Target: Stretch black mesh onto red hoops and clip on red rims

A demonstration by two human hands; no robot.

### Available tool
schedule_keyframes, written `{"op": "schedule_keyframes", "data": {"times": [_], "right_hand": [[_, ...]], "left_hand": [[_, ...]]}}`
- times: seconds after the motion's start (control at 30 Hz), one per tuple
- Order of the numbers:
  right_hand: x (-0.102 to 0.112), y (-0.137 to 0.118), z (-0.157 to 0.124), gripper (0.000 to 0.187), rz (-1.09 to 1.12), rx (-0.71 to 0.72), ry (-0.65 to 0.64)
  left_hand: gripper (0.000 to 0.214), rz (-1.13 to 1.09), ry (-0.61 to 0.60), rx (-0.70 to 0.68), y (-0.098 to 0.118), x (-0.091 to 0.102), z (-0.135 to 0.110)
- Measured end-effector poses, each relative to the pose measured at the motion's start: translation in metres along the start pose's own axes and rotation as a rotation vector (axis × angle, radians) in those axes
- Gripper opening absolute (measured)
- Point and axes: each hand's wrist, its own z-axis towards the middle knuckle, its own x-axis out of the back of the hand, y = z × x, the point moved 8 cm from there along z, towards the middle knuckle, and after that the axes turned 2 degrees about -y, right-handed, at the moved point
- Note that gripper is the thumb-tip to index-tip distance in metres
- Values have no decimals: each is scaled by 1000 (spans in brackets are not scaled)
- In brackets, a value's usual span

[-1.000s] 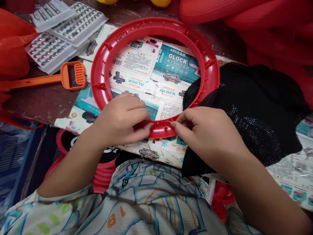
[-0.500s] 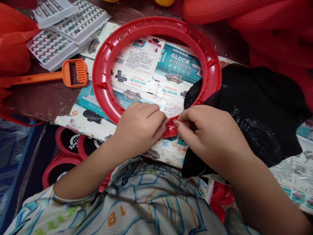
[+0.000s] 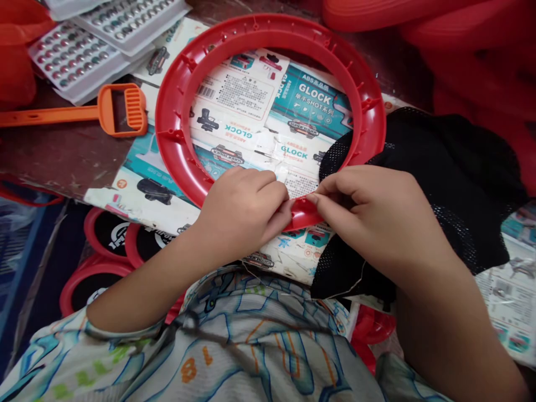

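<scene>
A red plastic ring (image 3: 170, 134) with ribs and small pegs in its channel lies on printed cardboard. My left hand (image 3: 247, 209) is closed over its near edge, fingers curled round the rim. Just to the right, my right hand (image 3: 368, 215) pinches thumb and index finger together at the near inner rim; whatever is between the fingertips is hidden. Black mesh net (image 3: 456, 167) drapes over the ring's right side and passes beneath my right hand. A loose pale thread (image 3: 355, 285) trails from the cloth near my wrist.
Clear trays of small shiny balls (image 3: 75, 58) sit at upper left, near an orange plastic handle (image 3: 121, 110). Printed cardboard (image 3: 138, 173) covers the table under the ring. Red-rimmed black discs (image 3: 106, 234) are below the table edge. Large red pieces (image 3: 397, 19) stand at upper right.
My right hand has shifted slightly right along the near rim, widening the gap between my fingertips. The left hand keeps its hold, and the whole view has shifted a little.
</scene>
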Motion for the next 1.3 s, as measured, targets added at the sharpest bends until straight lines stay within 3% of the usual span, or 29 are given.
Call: {"op": "schedule_keyframes", "data": {"times": [0.27, 0.73, 1.0, 1.3], "right_hand": [[-2, -2, 0, 20, -108, -25, -26], [-2, 0, -2, 23, -25, -48, -28], [-1, 0, -3, 23, -38, -71, -3], [-7, 7, -4, 26, 173, -227, -37]], "left_hand": [[32, -9, 21, 20, 0, 1, 1], [35, -27, -37, 84, -6, -3, -1], [35, -33, -6, 100, -4, -1, 2], [37, -38, -24, 88, -4, -2, 3]]}}
